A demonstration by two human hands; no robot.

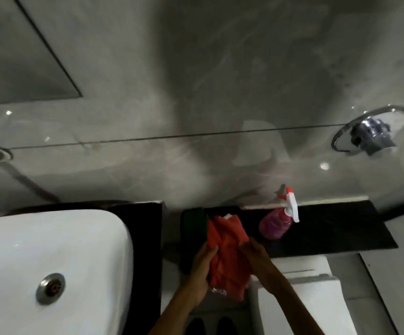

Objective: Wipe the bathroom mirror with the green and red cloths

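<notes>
Both my hands grip a crumpled red cloth (227, 247) low in the middle of the head view. My left hand (202, 267) clasps its left side and my right hand (259, 259) pinches its right edge. The cloth's upper part reaches over the dark ledge (336, 226). A green cloth (193, 223) lies on that ledge just left of the red one, dark and partly hidden by it. A mirror's lower corner (24, 64) shows at the upper left on the grey tiled wall.
A pink spray bottle (277, 224) with a white and red trigger stands on the ledge right of the cloths. A white washbasin (51, 267) with a metal drain fills the lower left. A chrome wall fitting (367, 131) sits at the right. A white toilet cistern (312, 286) lies below my right hand.
</notes>
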